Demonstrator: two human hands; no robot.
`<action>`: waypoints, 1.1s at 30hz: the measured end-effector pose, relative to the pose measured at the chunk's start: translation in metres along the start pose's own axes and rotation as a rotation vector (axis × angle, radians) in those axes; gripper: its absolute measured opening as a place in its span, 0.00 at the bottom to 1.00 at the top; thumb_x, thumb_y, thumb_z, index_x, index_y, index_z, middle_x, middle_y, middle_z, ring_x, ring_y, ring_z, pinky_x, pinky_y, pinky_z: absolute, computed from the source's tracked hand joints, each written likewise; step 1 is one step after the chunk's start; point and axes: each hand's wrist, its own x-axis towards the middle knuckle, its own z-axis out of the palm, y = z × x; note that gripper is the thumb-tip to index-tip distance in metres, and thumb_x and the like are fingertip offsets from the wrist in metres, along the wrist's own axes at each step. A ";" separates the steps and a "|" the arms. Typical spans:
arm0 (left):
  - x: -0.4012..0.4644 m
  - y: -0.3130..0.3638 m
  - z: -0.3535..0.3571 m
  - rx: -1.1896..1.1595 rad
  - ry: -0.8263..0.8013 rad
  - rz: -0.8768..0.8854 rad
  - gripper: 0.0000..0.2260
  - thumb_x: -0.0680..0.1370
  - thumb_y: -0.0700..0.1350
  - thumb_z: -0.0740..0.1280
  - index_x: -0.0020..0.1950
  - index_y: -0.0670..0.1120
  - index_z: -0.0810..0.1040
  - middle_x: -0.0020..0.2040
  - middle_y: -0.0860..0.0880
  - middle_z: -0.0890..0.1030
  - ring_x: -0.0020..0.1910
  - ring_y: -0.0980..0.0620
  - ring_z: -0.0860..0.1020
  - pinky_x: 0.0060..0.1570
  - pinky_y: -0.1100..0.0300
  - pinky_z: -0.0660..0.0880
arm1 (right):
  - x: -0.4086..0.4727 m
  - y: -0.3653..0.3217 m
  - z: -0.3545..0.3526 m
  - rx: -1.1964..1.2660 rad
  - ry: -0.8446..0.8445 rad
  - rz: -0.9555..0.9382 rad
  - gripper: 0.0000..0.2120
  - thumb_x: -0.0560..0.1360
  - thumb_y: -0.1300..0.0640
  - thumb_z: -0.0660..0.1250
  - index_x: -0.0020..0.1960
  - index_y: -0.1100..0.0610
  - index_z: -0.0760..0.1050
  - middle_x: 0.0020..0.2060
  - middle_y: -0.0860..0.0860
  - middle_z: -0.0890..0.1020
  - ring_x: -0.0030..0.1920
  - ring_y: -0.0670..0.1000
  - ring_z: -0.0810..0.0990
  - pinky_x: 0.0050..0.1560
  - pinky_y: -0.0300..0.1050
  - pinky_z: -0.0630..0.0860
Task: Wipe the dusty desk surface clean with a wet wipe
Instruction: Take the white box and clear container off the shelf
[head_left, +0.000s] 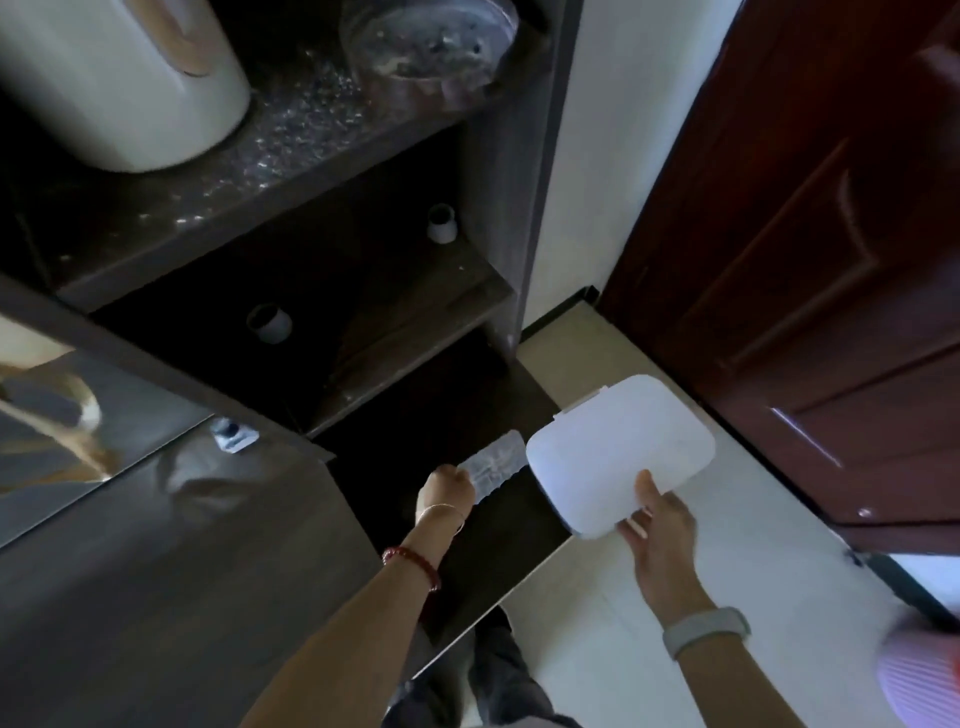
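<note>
Beside the dark desk (171, 597), over the lowest shelf (498, 551), the left hand (448, 489) is gripping a crumpled wet wipe (493, 466) in a closed fist, while the right hand (662, 535) is pinching a white plastic box (618, 452) by its corner, thumb on top

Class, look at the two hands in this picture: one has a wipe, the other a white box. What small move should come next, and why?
Probably set the white box down. The right hand holds it over the floor, clear of the dark desk, while the left hand already grips the wipe. Freeing the right hand would let the wipe go to the desk.
</note>
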 end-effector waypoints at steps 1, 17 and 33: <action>0.010 0.001 0.007 0.006 -0.003 -0.008 0.16 0.81 0.42 0.51 0.64 0.37 0.69 0.59 0.38 0.75 0.57 0.41 0.74 0.52 0.53 0.71 | 0.004 0.004 -0.002 -0.003 0.009 0.000 0.12 0.76 0.57 0.63 0.59 0.58 0.71 0.47 0.52 0.76 0.47 0.53 0.74 0.45 0.44 0.74; 0.032 0.002 0.009 -0.396 0.140 -0.068 0.19 0.76 0.42 0.61 0.67 0.42 0.67 0.63 0.38 0.73 0.58 0.38 0.73 0.55 0.51 0.72 | 0.004 0.011 0.015 -0.066 -0.101 0.033 0.05 0.76 0.58 0.63 0.51 0.58 0.73 0.49 0.57 0.77 0.51 0.55 0.75 0.52 0.47 0.77; -0.134 -0.061 -0.074 -0.943 0.070 0.381 0.34 0.73 0.53 0.66 0.74 0.56 0.50 0.65 0.48 0.71 0.62 0.49 0.72 0.63 0.44 0.70 | -0.098 0.005 0.066 -0.332 -0.535 -0.135 0.37 0.68 0.43 0.66 0.72 0.44 0.53 0.70 0.47 0.64 0.68 0.49 0.66 0.67 0.51 0.65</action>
